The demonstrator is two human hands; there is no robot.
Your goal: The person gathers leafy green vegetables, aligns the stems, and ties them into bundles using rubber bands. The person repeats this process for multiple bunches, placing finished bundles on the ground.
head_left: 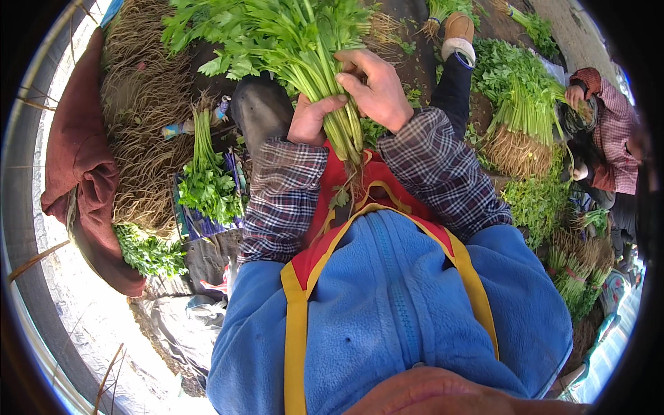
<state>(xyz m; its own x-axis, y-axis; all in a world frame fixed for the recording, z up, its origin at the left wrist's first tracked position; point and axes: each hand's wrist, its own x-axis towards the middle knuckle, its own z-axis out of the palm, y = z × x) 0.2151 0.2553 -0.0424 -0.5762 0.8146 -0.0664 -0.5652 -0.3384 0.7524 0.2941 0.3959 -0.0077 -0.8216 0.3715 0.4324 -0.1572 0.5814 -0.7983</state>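
A bunch of leafy celery (pixel 324 83) is held in front of my chest, leaves away from me and thin roots hanging towards my red apron (pixel 332 197). My left hand (pixel 311 119) wraps round the pale green stalks low down, its thumb lying across them. Just above it, my right hand (pixel 378 88) has its thumb and bent fingers on the right-hand stalks; some fingertips are hidden. Left of my left sleeve, a smaller bunch of celery (pixel 205 150) lies with its leaves towards me.
Rooted celery lies in a long pile (pixel 145 114) at left, beside a dark red cloth (pixel 80 161). At right are a large celery stack (pixel 524 109) and several tied bunches (pixel 576 275). Another person (pixel 612 124) works there. A brown boot (pixel 459 31) extends ahead.
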